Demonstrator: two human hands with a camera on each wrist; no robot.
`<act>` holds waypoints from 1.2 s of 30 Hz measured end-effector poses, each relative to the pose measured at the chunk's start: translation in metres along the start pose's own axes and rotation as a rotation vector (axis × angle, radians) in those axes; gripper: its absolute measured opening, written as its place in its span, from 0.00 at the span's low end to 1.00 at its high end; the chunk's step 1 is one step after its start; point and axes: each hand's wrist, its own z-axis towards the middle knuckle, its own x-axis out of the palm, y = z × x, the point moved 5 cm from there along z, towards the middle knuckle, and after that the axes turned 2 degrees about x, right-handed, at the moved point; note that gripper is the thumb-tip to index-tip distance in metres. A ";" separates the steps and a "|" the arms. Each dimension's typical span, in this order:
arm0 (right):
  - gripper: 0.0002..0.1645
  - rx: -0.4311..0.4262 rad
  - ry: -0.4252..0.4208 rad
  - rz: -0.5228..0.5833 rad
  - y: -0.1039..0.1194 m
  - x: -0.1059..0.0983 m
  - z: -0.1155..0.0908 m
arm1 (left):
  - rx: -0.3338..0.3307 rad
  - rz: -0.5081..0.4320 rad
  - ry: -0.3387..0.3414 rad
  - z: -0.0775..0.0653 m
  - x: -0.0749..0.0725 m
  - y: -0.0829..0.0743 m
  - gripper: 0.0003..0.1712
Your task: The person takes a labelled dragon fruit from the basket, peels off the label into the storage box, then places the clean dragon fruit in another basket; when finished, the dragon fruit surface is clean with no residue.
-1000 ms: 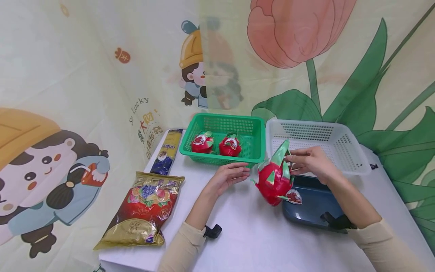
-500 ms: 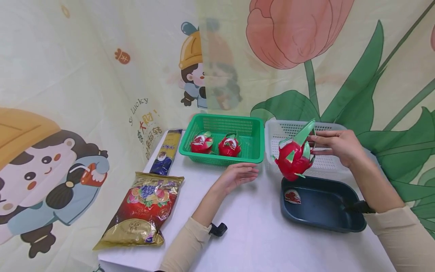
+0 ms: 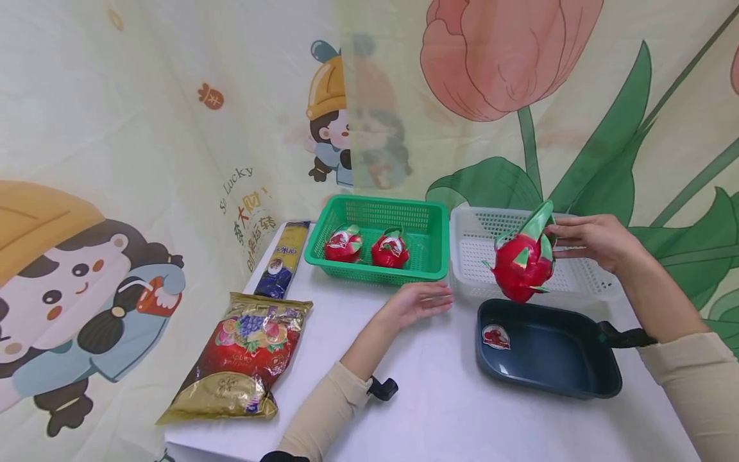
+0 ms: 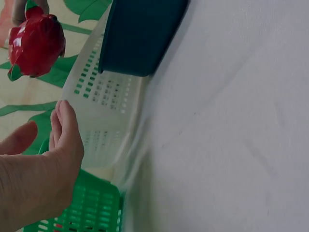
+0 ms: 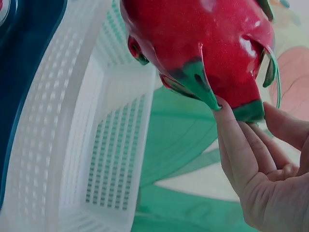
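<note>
My right fingers pinch the dragon fruit by its leaves above the white basket; better keep that steady. My left fingers, straight, hold nothing.

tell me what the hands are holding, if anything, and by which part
The right hand pinches a dragon fruit by its green-tipped end; the left hand holds nothing.
</note>
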 end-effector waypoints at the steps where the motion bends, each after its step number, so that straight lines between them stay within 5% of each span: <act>1: 0.19 0.002 0.002 -0.009 -0.001 -0.004 0.001 | -0.009 -0.020 -0.008 0.002 0.001 0.002 0.25; 15: 0.22 0.077 0.031 -0.078 -0.026 -0.054 0.027 | -0.060 -0.208 -0.083 0.018 0.023 0.019 0.04; 18: 0.13 0.098 0.028 -0.069 -0.029 -0.062 0.032 | -0.046 -0.254 -0.092 0.021 0.028 0.019 0.04; 23: 0.45 0.122 0.020 -0.145 -0.039 -0.072 0.040 | -0.015 -0.342 -0.129 0.025 0.032 0.022 0.03; 36: 0.41 0.152 0.033 -0.287 -0.069 -0.084 0.061 | 0.020 -0.325 -0.154 0.025 0.039 0.031 0.06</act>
